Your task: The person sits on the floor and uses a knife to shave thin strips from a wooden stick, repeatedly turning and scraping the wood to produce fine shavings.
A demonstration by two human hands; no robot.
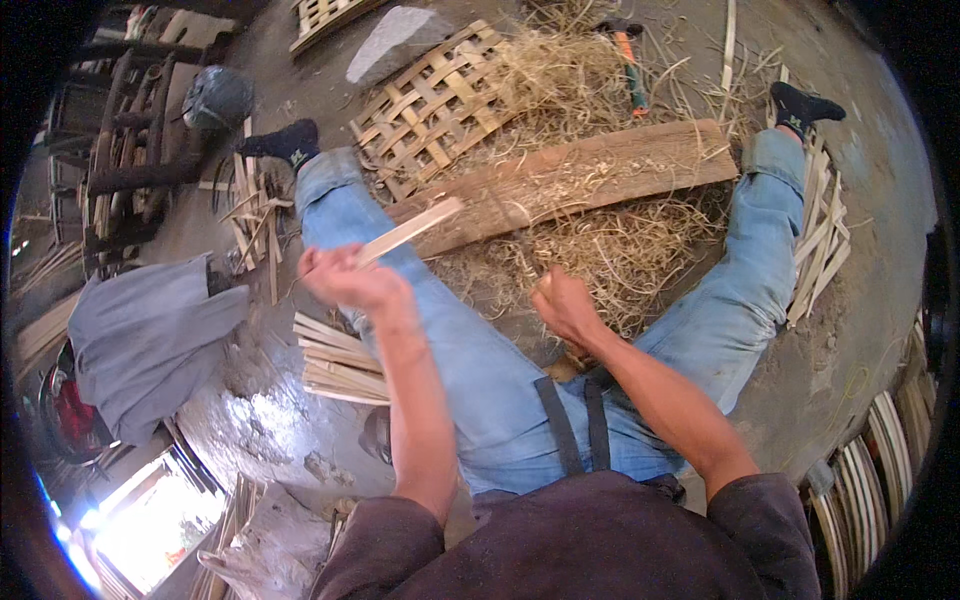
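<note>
My left hand [352, 280], slightly blurred, is closed on one end of a pale flat wooden strip [412, 228]. The strip points up and right, over my left thigh and the near edge of a wooden plank [600, 168]. Between my legs, my right hand [568, 308] is closed round the handle of what looks like a knife. Its thin dark blade [523, 246] reaches toward the plank and is hard to make out against the curly shavings [620, 262]. More shavings lie on the plank itself.
Beyond the plank are a woven slat panel [435, 105], a grey stone slab [398, 45] and a hammer [630, 70]. Strips are stacked by my left thigh [338, 362] and beside my right leg [822, 235]. A grey cloth [150, 335] hangs at left. Bundled slats [865, 480] stand lower right.
</note>
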